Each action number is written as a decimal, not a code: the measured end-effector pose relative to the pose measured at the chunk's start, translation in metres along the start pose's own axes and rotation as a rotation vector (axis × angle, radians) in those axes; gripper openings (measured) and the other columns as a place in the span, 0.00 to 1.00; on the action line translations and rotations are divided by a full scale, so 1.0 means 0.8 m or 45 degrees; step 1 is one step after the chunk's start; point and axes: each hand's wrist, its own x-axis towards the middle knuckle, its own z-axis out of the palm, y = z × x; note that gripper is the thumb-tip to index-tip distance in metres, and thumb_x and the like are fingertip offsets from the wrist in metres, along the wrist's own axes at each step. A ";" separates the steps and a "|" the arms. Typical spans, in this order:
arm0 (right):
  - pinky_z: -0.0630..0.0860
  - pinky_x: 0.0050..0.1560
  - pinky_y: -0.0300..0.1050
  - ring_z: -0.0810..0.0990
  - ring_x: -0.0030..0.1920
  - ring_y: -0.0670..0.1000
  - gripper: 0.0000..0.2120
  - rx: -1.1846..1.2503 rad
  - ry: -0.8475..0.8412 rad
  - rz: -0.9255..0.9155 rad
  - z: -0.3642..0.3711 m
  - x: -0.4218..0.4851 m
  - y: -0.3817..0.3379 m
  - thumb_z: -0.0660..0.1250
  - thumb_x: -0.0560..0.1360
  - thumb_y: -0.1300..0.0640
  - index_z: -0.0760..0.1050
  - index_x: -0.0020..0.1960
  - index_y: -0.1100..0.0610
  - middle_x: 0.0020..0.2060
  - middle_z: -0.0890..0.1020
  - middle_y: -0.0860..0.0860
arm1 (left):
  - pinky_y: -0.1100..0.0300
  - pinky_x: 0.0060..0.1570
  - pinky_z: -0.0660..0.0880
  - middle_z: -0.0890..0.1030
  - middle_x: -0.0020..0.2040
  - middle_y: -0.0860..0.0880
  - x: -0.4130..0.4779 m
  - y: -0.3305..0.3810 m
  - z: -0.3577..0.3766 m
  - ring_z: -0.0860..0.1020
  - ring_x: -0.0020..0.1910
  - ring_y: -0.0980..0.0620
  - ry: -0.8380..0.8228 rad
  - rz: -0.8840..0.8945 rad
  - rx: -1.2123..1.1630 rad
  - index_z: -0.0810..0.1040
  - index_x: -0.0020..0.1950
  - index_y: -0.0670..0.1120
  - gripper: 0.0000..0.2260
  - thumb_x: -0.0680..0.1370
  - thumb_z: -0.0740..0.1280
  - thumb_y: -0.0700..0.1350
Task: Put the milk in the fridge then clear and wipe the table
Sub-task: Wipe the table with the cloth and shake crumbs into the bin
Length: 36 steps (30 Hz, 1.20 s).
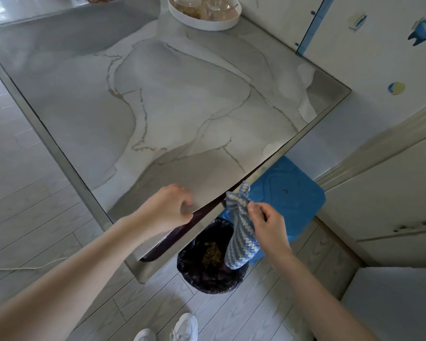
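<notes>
As the striped cloth (240, 239) hangs pinched in the right hand (268, 220) over the bin (190, 267) below the near edge of the marble table (182, 107), wiping seems the step in hand. The left hand (167, 207) rests curled on that edge, gripping nothing visible. Next, probably a shake kept above the bin. A white tray (207, 25) stands at the table's far end; no milk shows.

Table (182, 107): broad grey-white marble-look top, beige veins running across, pale metal-look band along edges. Only thing directly on it: round white tray (202, 24), far end, near wall side, partly cut off by frame. Floor (22, 180): pale wood-grain planks. On it, just past table's near edge, stood bin (207, 274) with black liner; blue stool (288, 193) just beside bin, partly under table. Thin cord (22, 267) trailed across planks at left.
</notes>
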 end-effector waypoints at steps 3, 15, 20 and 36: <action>0.64 0.30 0.30 0.68 0.29 0.41 0.09 -0.045 0.045 -0.028 0.017 -0.009 0.000 0.59 0.78 0.52 0.75 0.51 0.56 0.30 0.72 0.44 | 0.64 0.50 0.72 0.82 0.49 0.49 -0.005 -0.004 -0.019 0.78 0.49 0.53 0.098 -0.007 -0.195 0.82 0.47 0.44 0.07 0.74 0.64 0.40; 0.70 0.60 0.52 0.71 0.60 0.56 0.15 -0.889 -0.475 -0.384 0.063 0.006 -0.028 0.54 0.80 0.55 0.74 0.62 0.51 0.58 0.73 0.56 | 0.66 0.46 0.69 0.83 0.47 0.47 -0.007 -0.007 -0.026 0.79 0.48 0.50 0.143 0.086 -0.226 0.82 0.47 0.41 0.10 0.75 0.62 0.38; 0.70 0.53 0.48 0.71 0.55 0.53 0.13 -1.028 -0.608 -0.450 0.037 -0.016 -0.015 0.54 0.80 0.57 0.76 0.58 0.52 0.51 0.73 0.52 | 0.62 0.50 0.70 0.82 0.45 0.46 -0.008 -0.009 0.005 0.79 0.48 0.48 0.116 0.158 -0.112 0.81 0.45 0.39 0.10 0.75 0.60 0.37; 0.67 0.47 0.28 0.74 0.48 0.45 0.10 -0.474 -0.424 -0.276 -0.007 -0.007 0.126 0.64 0.75 0.59 0.78 0.55 0.58 0.46 0.77 0.47 | 0.55 0.55 0.72 0.80 0.54 0.47 0.020 0.047 0.202 0.78 0.56 0.46 0.107 0.369 0.153 0.72 0.61 0.47 0.12 0.77 0.62 0.46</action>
